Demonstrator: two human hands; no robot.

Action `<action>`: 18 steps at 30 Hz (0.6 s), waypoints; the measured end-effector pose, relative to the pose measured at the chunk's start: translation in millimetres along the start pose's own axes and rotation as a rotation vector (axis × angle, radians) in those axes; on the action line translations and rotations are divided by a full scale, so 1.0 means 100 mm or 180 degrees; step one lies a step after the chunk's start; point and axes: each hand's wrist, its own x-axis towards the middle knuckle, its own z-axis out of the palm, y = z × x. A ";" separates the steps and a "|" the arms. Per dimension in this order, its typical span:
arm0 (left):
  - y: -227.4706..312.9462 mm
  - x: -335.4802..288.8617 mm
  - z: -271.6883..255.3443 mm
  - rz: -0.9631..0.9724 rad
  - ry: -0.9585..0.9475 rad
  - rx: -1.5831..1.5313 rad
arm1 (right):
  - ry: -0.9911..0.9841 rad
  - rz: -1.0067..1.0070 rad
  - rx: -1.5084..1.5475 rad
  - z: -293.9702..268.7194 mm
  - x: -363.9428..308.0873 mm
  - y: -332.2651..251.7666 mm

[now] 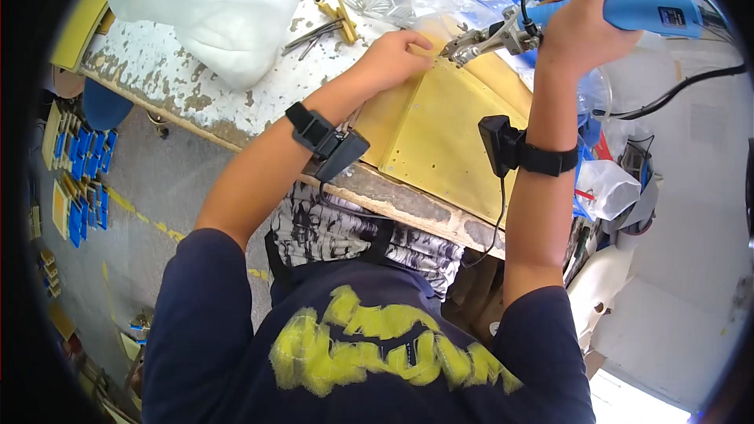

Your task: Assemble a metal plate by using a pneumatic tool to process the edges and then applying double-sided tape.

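In my right hand [585, 27] is a blue corded power tool [652, 9], its handle wrapped by my fingers. Its metal nose [471, 45] points left and sits just over the far part of a yellow metal panel [448, 137] with small holes along its edges. My left hand [397, 59] rests at the panel's far left, close to the tool's tip. Its thumb and forefinger are apart with a gap between them, and the other fingers are partly hidden. Nothing shows in that hand.
White plastic sheeting [228, 23] covers the bench's back left. Brass-coloured pieces and dark rods [314, 34] lie beside my left hand. Behind the panel is a clear bag of small metal parts [393, 1]. A black cable [683, 90] runs at right. Blue-and-yellow stacked parts [82, 149] stand on the floor.
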 end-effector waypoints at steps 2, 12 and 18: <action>-0.04 0.04 0.04 0.0129 0.0061 0.0244 | -0.0047 0.0004 -0.0050 0.01 0.00 0.01; 0.00 0.03 0.07 0.0159 0.0068 0.0723 | 0.0098 0.0046 -0.0505 0.10 0.00 -0.01; 0.01 0.00 0.17 0.0646 0.0441 0.1079 | 0.0108 0.0074 -0.0251 -0.02 0.09 0.05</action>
